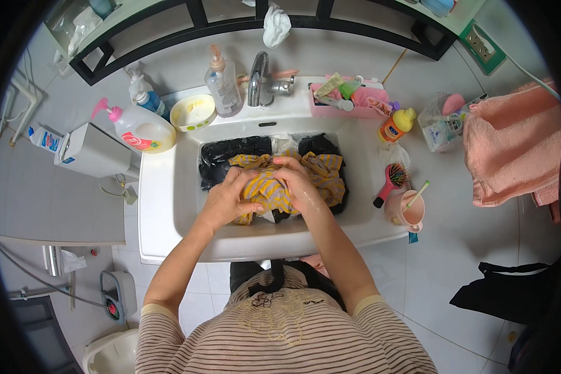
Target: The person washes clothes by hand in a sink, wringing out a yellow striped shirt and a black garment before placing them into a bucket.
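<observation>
The white sink [168,206] takes up the middle of the view, and in its basin lies the yellow-and-grey striped garment [274,190], bunched on top of dark cloth [230,153] that fills the back of the basin. The garment looks wet, so it probably handles as soft, limp and heavier than it would be dry, with no stiff edge to grip; it is likely a little slippery, and a gathered fistful of the bunched middle seems the surest place to hold it. The left hand [225,201] is closed over the left side of the bunch, fingers curled into the fabric, and the right hand [300,186] presses and grips the right side, so the two hands nearly meet over the cloth. To the right a pink towel [511,149] hangs well apart from the sink. On the sink's left rim stand a detergent bottle with a pink pump [140,128] and, behind it, a small yellow tub [193,112] and a clear pump bottle [223,87]. The faucet [260,80] rises just behind the basin and overhangs its back edge, which could hamper lifting the cloth straight up there. A pink tray of toiletries [349,103] sits at the right rear, an orange bottle [396,124] beside it, and nearer the front a hairbrush [391,182] and a pink cup [406,210], both close enough to the basin's right rim to be splashed or knocked.
</observation>
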A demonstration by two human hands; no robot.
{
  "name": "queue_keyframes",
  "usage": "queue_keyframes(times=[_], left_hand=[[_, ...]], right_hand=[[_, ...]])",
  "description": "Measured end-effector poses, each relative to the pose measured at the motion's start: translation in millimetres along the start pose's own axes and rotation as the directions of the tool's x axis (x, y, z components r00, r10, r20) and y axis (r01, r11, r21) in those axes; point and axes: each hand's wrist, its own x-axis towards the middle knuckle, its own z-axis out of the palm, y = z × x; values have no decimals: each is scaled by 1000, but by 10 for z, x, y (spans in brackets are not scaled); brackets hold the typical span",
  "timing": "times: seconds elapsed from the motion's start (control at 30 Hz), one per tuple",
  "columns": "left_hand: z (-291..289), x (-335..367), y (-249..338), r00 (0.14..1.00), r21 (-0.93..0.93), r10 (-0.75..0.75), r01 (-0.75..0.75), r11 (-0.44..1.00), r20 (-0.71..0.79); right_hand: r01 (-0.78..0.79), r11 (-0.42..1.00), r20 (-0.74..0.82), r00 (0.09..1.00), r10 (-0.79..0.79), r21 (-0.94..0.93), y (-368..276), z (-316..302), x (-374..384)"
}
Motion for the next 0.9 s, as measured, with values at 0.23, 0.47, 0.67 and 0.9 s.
queue_keyframes(times=[0.23,0.47,0.67,0.9], left_hand=[[-358,-22,-125,998,-91,-16,10,996,-67],[-453,-304,166,982,484,112,-172,858,151],[-238,-314,73,983,484,170,-181,856,68],[-95,-314,96,959,592,283,-214,777,-26]], right_hand=[[189,871,409,912,15,-454,42,34,-132],[54,946,211,977,15,-319,38,137,-93],[140,915,290,957,-27,-378,-47,119,-79],[120,979,250,965,-77,-162,-96,233,-87]])
